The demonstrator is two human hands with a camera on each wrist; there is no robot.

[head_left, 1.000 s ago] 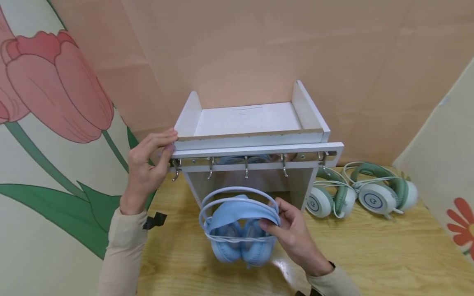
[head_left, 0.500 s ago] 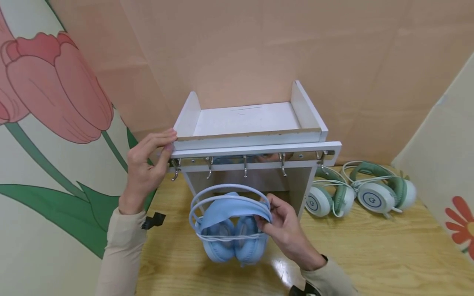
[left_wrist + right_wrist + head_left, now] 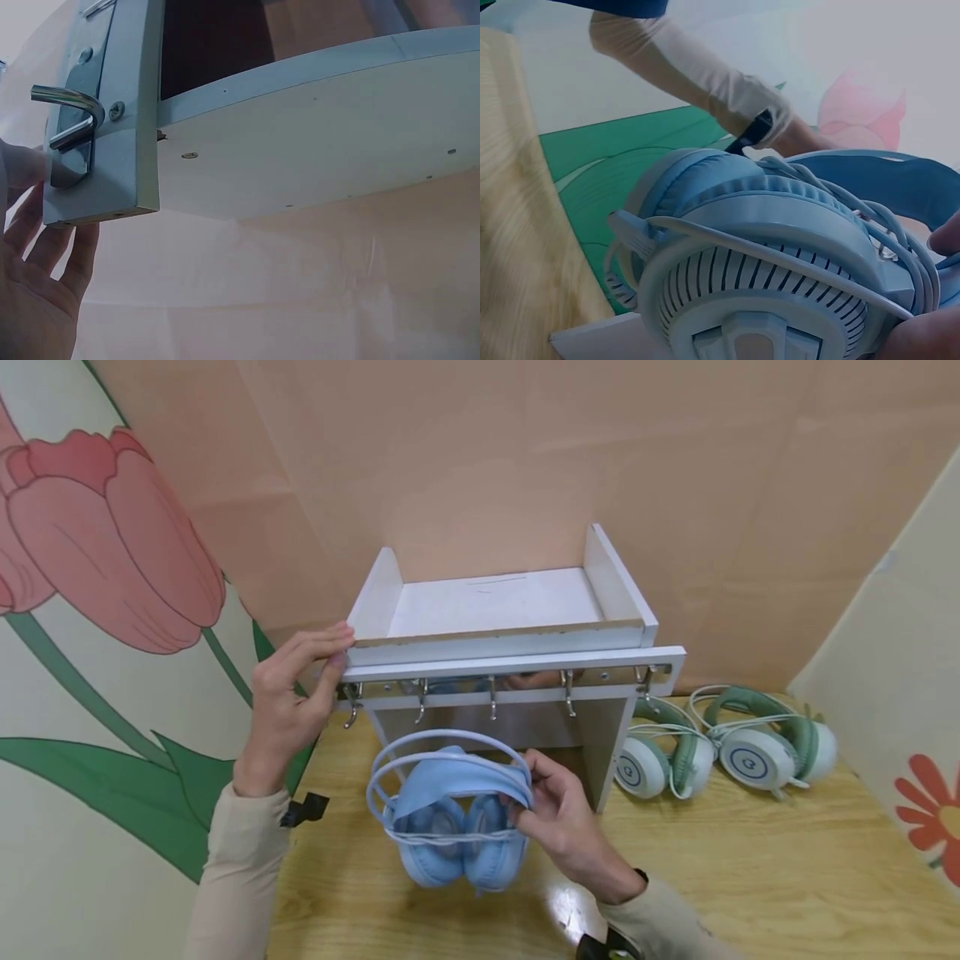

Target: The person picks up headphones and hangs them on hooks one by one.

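Note:
Light blue headphones hang in the air before the white rack, their band pinched at its right end by my right hand. A white cable is wound across the ear cups. My left hand grips the left end of the white hook rail; in the left wrist view its fingers reach behind the rail end, beside a metal hook. Several metal hooks run along the rail, above the headphones. An ear cup fills the middle of the right wrist view.
Two green and white headphones lie on the wooden table right of the rack. The rack's top tray has raised sides. Walls stand behind and at both sides.
The right hand has carried the blue headphones to the left, and they hang a little left of the rack's middle. The left hand keeps its grip on the rail.

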